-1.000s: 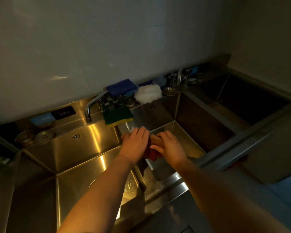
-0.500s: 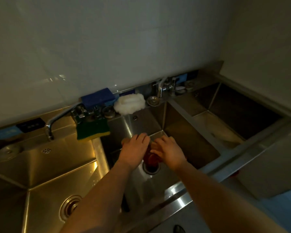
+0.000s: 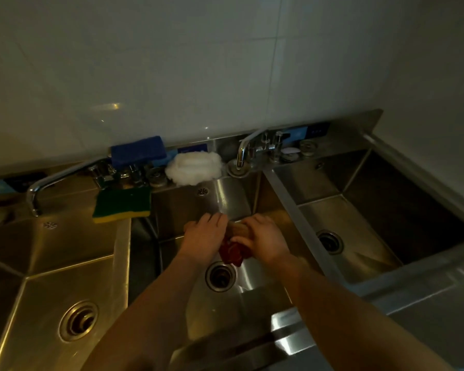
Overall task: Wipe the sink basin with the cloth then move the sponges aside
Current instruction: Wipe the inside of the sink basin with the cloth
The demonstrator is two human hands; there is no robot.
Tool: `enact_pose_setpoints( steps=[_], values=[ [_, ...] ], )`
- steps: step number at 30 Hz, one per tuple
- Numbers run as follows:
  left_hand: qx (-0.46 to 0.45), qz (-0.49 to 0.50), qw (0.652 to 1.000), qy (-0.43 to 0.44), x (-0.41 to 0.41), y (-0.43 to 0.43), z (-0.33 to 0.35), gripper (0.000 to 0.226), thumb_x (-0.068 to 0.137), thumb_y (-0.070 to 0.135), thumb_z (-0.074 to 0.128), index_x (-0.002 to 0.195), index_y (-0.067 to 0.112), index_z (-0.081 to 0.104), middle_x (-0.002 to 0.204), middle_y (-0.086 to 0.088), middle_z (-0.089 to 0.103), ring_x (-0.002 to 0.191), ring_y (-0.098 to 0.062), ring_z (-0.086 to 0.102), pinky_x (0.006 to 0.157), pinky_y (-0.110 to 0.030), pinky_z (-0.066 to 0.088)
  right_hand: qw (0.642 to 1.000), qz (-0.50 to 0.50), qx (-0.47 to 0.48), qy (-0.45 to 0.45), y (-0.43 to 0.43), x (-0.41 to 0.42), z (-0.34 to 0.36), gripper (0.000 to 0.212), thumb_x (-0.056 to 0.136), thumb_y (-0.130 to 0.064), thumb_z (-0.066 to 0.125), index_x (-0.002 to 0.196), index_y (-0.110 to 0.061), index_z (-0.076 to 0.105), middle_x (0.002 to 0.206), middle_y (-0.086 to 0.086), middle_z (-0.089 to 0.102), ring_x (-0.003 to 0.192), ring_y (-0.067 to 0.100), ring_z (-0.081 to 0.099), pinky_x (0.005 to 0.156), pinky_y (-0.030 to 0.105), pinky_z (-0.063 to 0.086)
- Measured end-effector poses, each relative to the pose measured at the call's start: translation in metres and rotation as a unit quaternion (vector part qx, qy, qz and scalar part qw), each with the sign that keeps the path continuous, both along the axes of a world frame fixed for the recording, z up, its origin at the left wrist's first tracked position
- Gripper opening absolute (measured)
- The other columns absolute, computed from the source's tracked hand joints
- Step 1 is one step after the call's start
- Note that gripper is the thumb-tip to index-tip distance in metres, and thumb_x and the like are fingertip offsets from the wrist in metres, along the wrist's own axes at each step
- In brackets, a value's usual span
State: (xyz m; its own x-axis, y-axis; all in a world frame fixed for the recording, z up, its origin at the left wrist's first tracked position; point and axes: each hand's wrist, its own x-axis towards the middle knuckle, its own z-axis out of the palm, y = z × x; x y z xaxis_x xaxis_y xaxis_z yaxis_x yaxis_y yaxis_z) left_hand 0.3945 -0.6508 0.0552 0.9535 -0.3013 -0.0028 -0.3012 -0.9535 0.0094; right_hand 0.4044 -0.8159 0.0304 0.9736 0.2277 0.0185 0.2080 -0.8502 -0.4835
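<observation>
Over the middle steel sink basin (image 3: 255, 287), my left hand (image 3: 204, 236) and my right hand (image 3: 265, 241) both grip a twisted red and tan cloth (image 3: 232, 253) just above the drain (image 3: 220, 276). A green and yellow sponge (image 3: 122, 204) lies on the divider by the left tap. A blue sponge (image 3: 138, 151) rests on the back ledge against the wall. Next to it sits a white fluffy scrubber (image 3: 193, 168).
A left basin (image 3: 51, 277) with its own drain and a curved tap (image 3: 51, 180) lies to the left. A right basin (image 3: 364, 228) with a drain and a second tap (image 3: 248, 148) lies to the right. White tiled wall stands behind.
The view has swung to the right and centred on the middle basin. Both hands stay clasped on the cloth, now directly above the drain.
</observation>
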Motion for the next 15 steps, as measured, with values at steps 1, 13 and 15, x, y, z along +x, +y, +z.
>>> enact_pose_setpoints(
  steps=[1,13,15],
  values=[
    [0.002,0.002,1.000,-0.001,0.002,0.001,-0.002,0.035,0.091,0.018,0.047,0.124,0.020,0.037,0.124,-0.001,0.048,0.114,-0.021,0.044,0.086,-0.040,0.046,1.000,0.003,0.002,0.000,0.000,0.003,-0.003,0.050,0.081,-0.052,0.061,0.119,-0.020,0.056,0.117,0.004,0.055,0.111,0.022,0.045,0.090,0.031,0.038],
    [-0.010,0.024,0.999,0.040,0.028,0.013,-0.030,0.034,0.091,0.023,0.052,0.122,0.022,0.038,0.125,0.001,0.050,0.112,-0.020,0.049,0.087,-0.038,0.045,0.999,0.015,0.037,0.037,0.021,0.028,-0.044,0.036,0.096,-0.037,0.045,0.131,-0.031,0.049,0.132,-0.001,0.049,0.119,0.021,0.044,0.095,0.034,0.041],
    [-0.006,0.012,0.998,0.055,0.035,0.017,-0.039,0.045,0.089,0.024,0.057,0.129,0.022,0.036,0.131,0.000,0.048,0.118,-0.020,0.047,0.092,-0.039,0.044,0.998,0.021,0.037,0.048,0.025,0.033,-0.052,0.036,0.098,-0.032,0.042,0.133,-0.029,0.047,0.134,0.001,0.048,0.119,0.023,0.043,0.096,0.039,0.041]
  ],
)
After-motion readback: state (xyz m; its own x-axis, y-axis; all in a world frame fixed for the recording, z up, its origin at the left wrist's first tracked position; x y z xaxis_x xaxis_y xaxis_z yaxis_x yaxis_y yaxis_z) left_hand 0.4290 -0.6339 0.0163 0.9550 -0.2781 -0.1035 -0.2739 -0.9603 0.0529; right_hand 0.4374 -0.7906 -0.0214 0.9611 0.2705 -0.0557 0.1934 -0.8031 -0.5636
